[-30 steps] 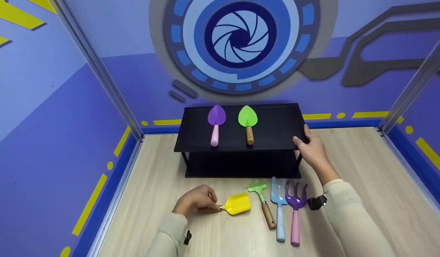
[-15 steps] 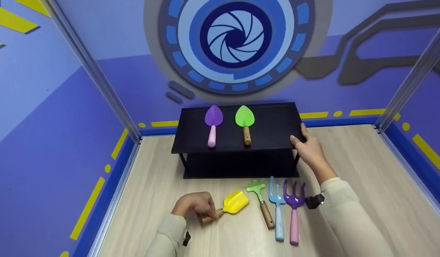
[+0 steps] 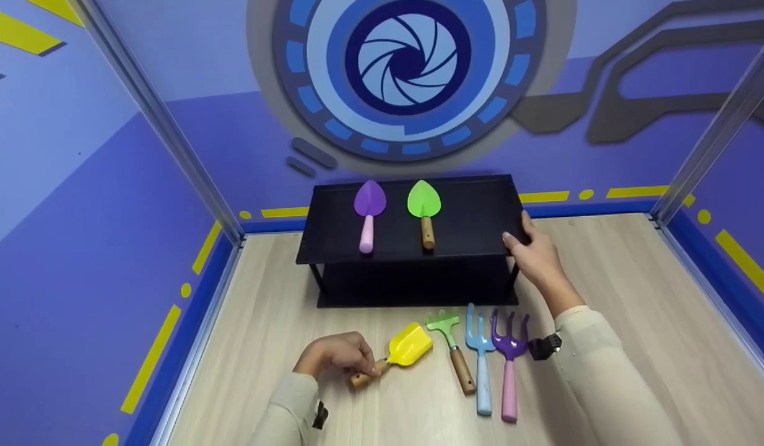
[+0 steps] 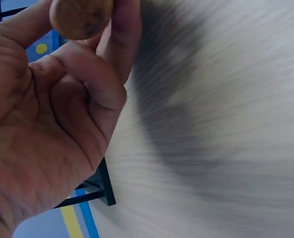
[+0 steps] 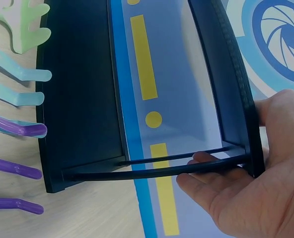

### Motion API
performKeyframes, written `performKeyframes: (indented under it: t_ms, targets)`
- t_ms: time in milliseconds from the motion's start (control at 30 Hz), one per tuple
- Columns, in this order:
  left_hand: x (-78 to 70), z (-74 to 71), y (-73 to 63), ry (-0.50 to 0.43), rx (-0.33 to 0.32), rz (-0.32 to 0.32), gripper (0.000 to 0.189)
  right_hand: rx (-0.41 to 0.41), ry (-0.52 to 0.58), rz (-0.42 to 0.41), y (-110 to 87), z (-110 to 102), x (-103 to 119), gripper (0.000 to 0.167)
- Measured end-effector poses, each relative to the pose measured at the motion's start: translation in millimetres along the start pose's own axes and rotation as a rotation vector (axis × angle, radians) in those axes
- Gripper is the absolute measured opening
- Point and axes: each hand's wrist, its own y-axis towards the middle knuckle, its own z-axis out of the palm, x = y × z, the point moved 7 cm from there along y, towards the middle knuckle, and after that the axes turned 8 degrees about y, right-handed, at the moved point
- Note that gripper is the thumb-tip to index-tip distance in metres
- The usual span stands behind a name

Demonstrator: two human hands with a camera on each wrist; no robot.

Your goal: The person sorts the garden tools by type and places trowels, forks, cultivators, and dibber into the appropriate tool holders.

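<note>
My left hand (image 3: 340, 354) pinches the wooden handle of a yellow garden shovel (image 3: 410, 344) low over the tabletop. Its blade points to the back right, and the handle's round end (image 4: 82, 20) shows close up in the left wrist view. With the thumb on top and fingers beneath, my right hand (image 3: 538, 257) grips the right end of a black two-tier shelf (image 3: 475, 217). On the upper tier lie a purple trowel (image 3: 369, 199) with a pink handle and a green trowel (image 3: 424, 199) with a wooden one, side by side, blades to the back.
In front of the shelf, right of the shovel, a small green rake (image 3: 461, 370), a light blue hand fork (image 3: 483, 378) and a purple hand fork (image 3: 509, 384) lie in a row. Printed blue walls (image 3: 636, 161) enclose the wooden table (image 3: 233, 347) at back and sides.
My left hand has turned the yellow shovel so its blade swings toward the back, and more of the handle shows now. My right hand keeps its hold on the shelf. The head view has shifted slightly.
</note>
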Motion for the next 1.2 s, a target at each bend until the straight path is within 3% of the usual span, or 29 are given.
performKeyframes:
  t_ms: [233, 433, 567, 733, 1200]
  targets:
    - [2.1, -5.7, 0.7, -0.091, -0.085, 0.023, 0.017, -0.014, -0.002, -0.014, 1.3, -1, 2, 0.079]
    - [4.4, -10.2, 3.0, -0.229, -0.173, 0.051, 0.015, -0.012, 0.001, -0.007, -0.1, -1, 1, 0.078]
    - [2.1, -8.0, 6.7, -0.32, -0.184, 0.101, 0.017, -0.006, 0.009, -0.001, -1.5, 0, -1, 0.079]
    - [-4.6, -8.9, 9.8, -0.326, -0.202, 0.147, 0.019, -0.004, 0.012, -0.003, -1.4, 1, -1, 0.079]
    - [-14.9, -10.7, 11.5, -0.396, -0.201, 0.141, 0.019, -0.004, 0.007, -0.001, -0.4, 1, 0, 0.079]
